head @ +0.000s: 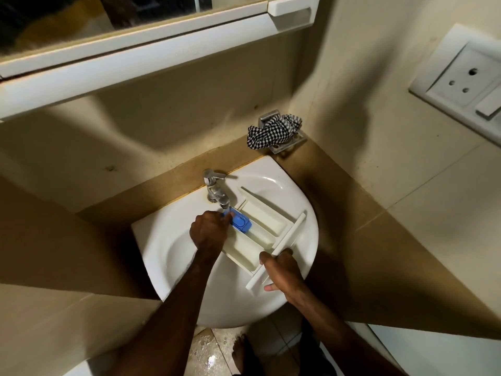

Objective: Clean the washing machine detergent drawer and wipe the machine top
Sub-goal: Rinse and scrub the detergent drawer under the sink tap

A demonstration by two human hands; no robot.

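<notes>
Drawer: while it lies in the sink (173,248) under the tap (217,189), we hold the detergent drawer (260,229) by both ends.
Right hand (282,270): curled round the front panel.
Left hand (208,229): fingers bent at the blue insert (240,221); whether it pinches, we cannot tell.
Handling: we judge it light, stiff plastic, slippery when wet; the front panel gives our firmest hold.
Writing: we read none.
</notes>
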